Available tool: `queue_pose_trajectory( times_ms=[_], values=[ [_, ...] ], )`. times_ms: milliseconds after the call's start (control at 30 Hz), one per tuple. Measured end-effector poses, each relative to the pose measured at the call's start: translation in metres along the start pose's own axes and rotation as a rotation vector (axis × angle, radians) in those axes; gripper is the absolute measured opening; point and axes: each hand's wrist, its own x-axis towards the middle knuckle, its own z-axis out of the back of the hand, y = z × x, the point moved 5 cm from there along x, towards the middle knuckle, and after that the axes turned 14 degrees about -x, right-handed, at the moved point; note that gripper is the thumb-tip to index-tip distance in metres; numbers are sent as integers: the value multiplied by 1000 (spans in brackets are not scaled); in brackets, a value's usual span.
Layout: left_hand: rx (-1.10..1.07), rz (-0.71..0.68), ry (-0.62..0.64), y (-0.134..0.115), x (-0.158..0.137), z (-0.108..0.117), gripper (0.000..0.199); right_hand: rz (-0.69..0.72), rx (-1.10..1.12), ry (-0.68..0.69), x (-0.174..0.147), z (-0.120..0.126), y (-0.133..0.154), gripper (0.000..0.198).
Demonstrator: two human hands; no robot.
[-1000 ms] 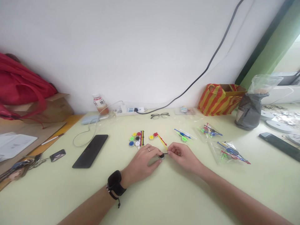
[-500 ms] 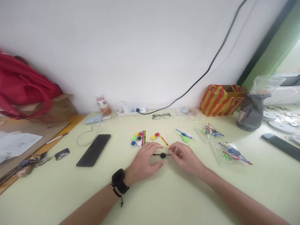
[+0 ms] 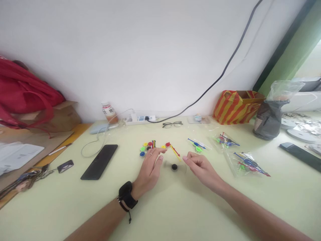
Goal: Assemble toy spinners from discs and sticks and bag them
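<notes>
Between my two hands a black arrow spinner (image 3: pixel 174 166) stands on the table; its arms are a faint blur around the dark hub. My left hand (image 3: pixel 149 167) is open at its left, fingers stretched out, apart from the spinner and partly covering the colored parts behind. To the right of the spinner, my right hand (image 3: pixel 200 164) is closed, fingers curled under the thumb, with nothing seen in it. Just beyond lie red and yellow arrow pointers (image 3: pixel 175 150). Several round colored bases (image 3: pixel 142 154) sit past my left hand, by a bundle of arrows (image 3: pixel 153 143).
An assembled blue-and-green spinner (image 3: pixel 197 144) lies back right, with bagged spinners (image 3: pixel 249 163) further right. A black phone (image 3: pixel 99 162) rests on the left. Glasses (image 3: pixel 172 124) and a power strip (image 3: pixel 140 120) are near the wall; a striped bag (image 3: pixel 237 106) stands back right.
The black arrow, sharp before, is now blurred in a spin. My left hand has drawn back to the left and the right hand slightly right, both away from the spinner.
</notes>
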Motion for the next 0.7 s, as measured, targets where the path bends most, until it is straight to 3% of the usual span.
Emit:
queue_pose_trajectory(
  times_ms=[100,200,367,500,700],
  values=[
    [8,2,7,1,0,0,32,54,-96,-117,3,6,-3,45],
    [15,3,12,2,0,-1,32,169,-237,-128,0,3,-2,16],
    [12,0,16,1,0,-2,31,379,-459,13,-12,-13,9,30],
    [11,1,21,1,1,-3,32,417,-526,79,-13,-17,12,28],
    [23,-7,35,0,1,-4,31,424,-445,95,-11,-19,11,23]
  ],
)
